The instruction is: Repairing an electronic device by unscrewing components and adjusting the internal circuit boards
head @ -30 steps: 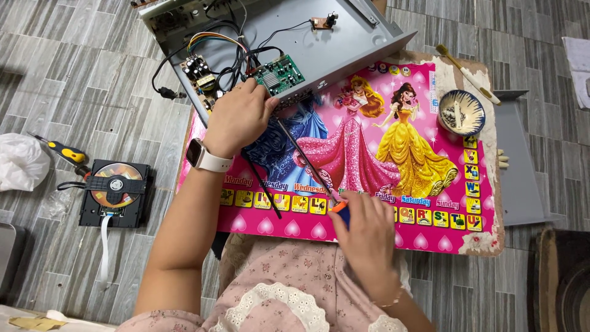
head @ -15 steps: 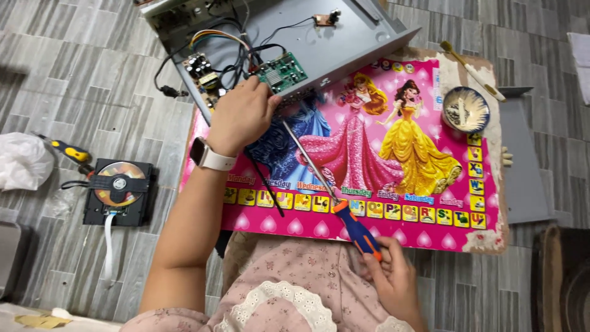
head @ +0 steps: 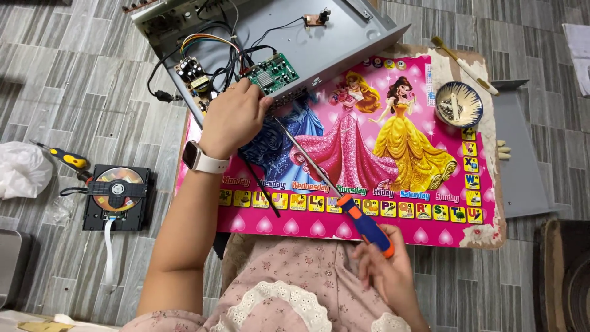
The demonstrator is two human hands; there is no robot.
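My left hand [head: 232, 120], with a white watch on its wrist, rests on the front edge of an open grey metal case [head: 344, 37] and touches a green circuit board [head: 273, 72]. A long screwdriver [head: 319, 175] with a blue and orange handle runs from that board down to my right hand [head: 387, 270], which grips the handle near my lap. The case holds coloured wires and a second small board [head: 195, 75]. Everything lies on a pink picture mat [head: 393, 154] showing several figures in gowns.
A disc drive with a disc [head: 117, 193] sits on the grey floor at left, beside a yellow-handled tool [head: 67, 160] and a white plastic bag [head: 21, 172]. A patterned bowl [head: 458, 104] and a brush [head: 464, 64] are at the mat's right; a grey metal panel [head: 522, 154] lies beyond.
My right hand has drawn back toward my lap with the screwdriver handle. The view has shifted slightly. My left hand stays on the green board.
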